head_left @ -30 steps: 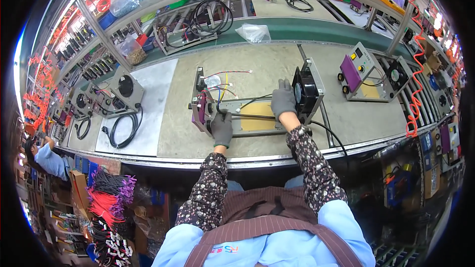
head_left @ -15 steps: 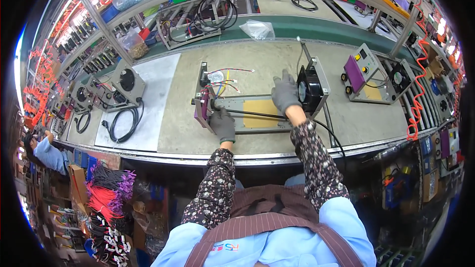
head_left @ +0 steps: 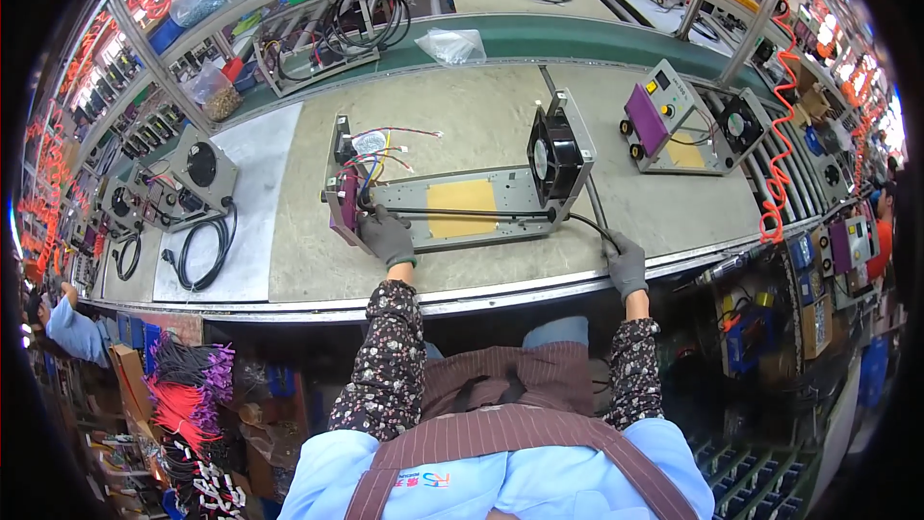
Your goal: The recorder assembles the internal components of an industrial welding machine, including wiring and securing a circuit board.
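Observation:
A metal chassis [head_left: 481, 234] lies on the bench in front of me, with a yellow sheet [head_left: 462, 209] on its base. Its right end plate carries a black fan [head_left: 553, 156]; a purple panel [head_left: 344, 200] forms part of the left end. A black cable [head_left: 481, 215] stretches along the base and out past the fan end. My gloved left hand [head_left: 387, 238] is closed at the cable's left end, beside the purple panel, its fingertips partly hidden. Near the bench's front edge, my gloved right hand [head_left: 626, 266] grips the cable outside the chassis. Thin coloured wires [head_left: 399, 149] stick out above the left end.
To the right stands another unit with a purple panel [head_left: 651, 119], near metal rollers [head_left: 741, 101]. At left are fan units [head_left: 202, 169] and a coiled black cable [head_left: 204, 255]. A clear plastic bag [head_left: 450, 46] lies on the green belt [head_left: 520, 39] behind. Orange coiled hoses [head_left: 776, 164] hang at right.
My right hand has moved from beside the fan, inside the chassis, to the cable outside its right end. My left hand stays by the purple panel. The whole view has shifted.

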Action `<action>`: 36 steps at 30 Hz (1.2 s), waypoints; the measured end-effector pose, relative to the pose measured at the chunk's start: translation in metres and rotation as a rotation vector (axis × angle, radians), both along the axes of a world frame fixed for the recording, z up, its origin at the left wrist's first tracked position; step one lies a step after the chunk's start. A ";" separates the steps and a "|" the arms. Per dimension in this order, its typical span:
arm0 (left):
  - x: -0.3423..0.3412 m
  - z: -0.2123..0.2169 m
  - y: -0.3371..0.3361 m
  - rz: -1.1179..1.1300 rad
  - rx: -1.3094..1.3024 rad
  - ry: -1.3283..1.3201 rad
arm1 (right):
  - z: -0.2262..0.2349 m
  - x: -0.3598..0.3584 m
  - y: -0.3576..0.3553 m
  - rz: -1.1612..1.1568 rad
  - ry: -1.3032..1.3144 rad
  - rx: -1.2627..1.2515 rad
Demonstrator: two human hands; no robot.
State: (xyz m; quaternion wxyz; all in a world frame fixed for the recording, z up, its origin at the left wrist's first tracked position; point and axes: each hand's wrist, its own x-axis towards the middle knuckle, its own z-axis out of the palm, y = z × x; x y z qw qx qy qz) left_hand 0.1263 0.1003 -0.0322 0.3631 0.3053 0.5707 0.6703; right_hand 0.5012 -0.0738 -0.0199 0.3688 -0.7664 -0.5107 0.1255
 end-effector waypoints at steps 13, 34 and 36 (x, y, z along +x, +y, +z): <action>-0.029 -0.031 -0.013 -0.028 -0.034 0.462 | 0.008 0.005 0.023 0.210 -0.141 -0.185; 0.041 0.006 -0.080 0.055 0.098 1.106 | 0.140 0.124 -0.584 -2.286 0.278 1.294; 0.046 0.008 -0.083 0.008 0.068 1.068 | 0.164 0.142 -0.620 -2.221 0.439 1.476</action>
